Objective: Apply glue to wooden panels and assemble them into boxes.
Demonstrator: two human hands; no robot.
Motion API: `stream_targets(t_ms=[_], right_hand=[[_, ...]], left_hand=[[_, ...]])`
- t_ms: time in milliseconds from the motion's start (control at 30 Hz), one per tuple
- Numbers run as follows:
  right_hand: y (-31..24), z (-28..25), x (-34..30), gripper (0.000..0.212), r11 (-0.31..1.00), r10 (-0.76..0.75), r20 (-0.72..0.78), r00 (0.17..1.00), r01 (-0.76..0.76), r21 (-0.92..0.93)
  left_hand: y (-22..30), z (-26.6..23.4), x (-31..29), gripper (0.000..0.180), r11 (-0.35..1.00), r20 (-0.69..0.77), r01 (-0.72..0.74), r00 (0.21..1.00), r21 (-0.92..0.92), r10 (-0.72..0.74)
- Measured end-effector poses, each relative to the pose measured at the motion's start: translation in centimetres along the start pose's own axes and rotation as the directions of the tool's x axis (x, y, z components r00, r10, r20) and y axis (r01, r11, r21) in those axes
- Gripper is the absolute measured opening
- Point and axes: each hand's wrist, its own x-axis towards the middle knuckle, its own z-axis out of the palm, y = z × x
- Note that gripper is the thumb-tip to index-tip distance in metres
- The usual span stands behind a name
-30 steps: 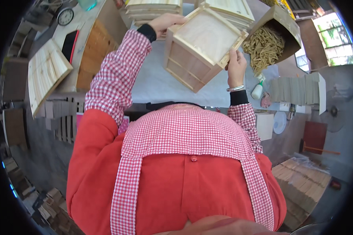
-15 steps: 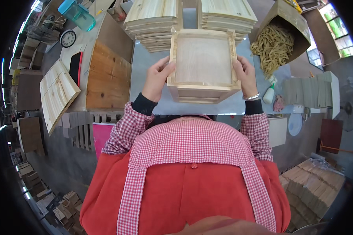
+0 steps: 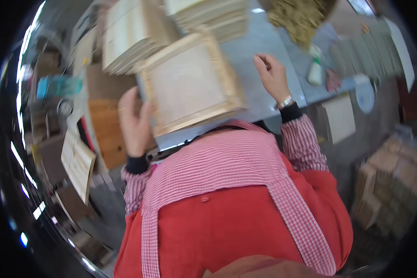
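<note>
A pale wooden box (image 3: 190, 88) with a raised rim and a smooth, whitish recessed panel sits on the blue-grey tabletop (image 3: 252, 88), turned at an angle. Beside its left edge is my left hand (image 3: 136, 123), thumb and fingers apart; blur hides whether it touches the wood. My right hand (image 3: 274, 79) hovers to the right of the box, clear of it. Its fingers are loosely bent, with nothing visible in them.
Stacked wooden boards (image 3: 134, 34) and a second board stack (image 3: 208, 18) stand behind the box. Farther right are tan strips (image 3: 296, 21), a white bottle with a green top (image 3: 315, 69) and grey-green sheets (image 3: 368, 51). A loose board (image 3: 77, 162) leans at left.
Both hands were gripping the box's sides; the right has come off it and the left now has its fingers apart. The view has swung, so the box appears rotated and farther left.
</note>
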Motion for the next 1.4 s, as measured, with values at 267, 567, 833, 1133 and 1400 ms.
stream_targets(t_ms=[267, 567, 833, 1133, 1400], right_hand=[[26.3, -24.6, 8.0, 0.046, 0.227, 0.034, -0.334, 0.942, -0.333, -0.915], [34.7, -39.4, 5.8, 0.025, 0.327, 0.392, -0.476, 0.787, -0.603, -0.728], [5.1, -16.8, 12.5, 0.023, 0.909, -0.08, 0.044, 0.996, 0.055, 0.412], [3.2, -3.4, 14.1, 0.023, 0.9, -0.095, 0.618, 0.781, -0.198, 0.389], [-0.1, -9.8, 3.3, 0.023, 0.889, -0.059, 0.378, 0.924, -0.123, 0.441]], left_hand=[[15.9, 7.2, 5.3, 0.059, 0.948, 0.182, -0.256, 0.958, 0.187, 0.223], [18.1, 14.2, 12.5, 0.088, 0.933, 0.134, -0.141, 0.986, 0.331, 0.102], [19.6, 14.9, 12.3, 0.087, 0.962, 0.154, -0.067, 0.988, 0.265, 0.026], [17.7, 14.9, 10.5, 0.081, 0.95, 0.134, -0.116, 0.988, 0.289, 0.08], [16.3, 14.9, 9.0, 0.064, 0.918, 0.042, -0.297, 0.954, 0.264, 0.297]])
